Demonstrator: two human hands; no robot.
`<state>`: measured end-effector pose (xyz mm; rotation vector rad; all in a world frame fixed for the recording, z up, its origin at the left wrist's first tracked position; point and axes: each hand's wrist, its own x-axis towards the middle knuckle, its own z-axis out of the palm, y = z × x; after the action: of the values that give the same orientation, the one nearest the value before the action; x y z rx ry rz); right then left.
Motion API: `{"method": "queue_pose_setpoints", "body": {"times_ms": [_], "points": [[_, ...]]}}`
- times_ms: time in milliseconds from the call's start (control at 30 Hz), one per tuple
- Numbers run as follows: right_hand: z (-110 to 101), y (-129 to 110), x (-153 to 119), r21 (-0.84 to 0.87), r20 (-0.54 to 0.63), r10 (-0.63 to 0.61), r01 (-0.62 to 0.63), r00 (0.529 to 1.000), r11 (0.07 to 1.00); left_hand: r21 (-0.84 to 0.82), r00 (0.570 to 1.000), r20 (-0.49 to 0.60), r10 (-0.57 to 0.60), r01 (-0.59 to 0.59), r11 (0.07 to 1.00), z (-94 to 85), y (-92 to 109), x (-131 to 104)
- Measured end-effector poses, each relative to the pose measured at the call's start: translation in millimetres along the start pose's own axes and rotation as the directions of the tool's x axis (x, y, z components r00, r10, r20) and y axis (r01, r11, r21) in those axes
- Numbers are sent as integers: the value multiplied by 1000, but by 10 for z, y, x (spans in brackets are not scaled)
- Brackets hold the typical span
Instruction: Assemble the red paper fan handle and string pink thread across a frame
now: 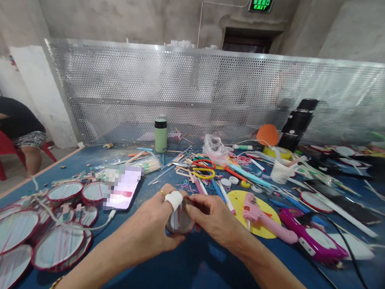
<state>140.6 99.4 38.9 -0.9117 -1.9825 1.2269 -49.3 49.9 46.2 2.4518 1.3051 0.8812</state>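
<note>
Between my two hands, low over the blue table, is a small round translucent disc with pale and reddish stripes. My left hand grips its left side, fingers curled round the far edge and thumb below; a white wrap covers one finger. At the disc's upper right, my right hand pinches the rim between thumb and fingers. The fingertips hide part of the edge. Just right of my right hand, a pink glue gun lies on a yellow round sheet.
Red-rimmed round discs are piled at left, near a phone on a cable. Scissors, sticks and pens clutter the middle. A purple device lies right. Bottles stand before a perforated metal screen. A person sits far left.
</note>
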Motion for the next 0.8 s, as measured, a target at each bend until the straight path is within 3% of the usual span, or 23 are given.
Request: {"method": "queue_pose_setpoints", "body": {"times_ms": [167,367,800], "points": [[34,-78,3,76,-76,39,-34,996,997,103,980,-197,19,1,995,-23,-101,28],[114,-60,3,238,-100,44,-19,994,971,249,926,-377,-6,108,962,-126,-165,60],[191,-73,-12,334,-125,-35,75,991,940,219,930,-364,-47,135,966,-151,-86,41]]}}
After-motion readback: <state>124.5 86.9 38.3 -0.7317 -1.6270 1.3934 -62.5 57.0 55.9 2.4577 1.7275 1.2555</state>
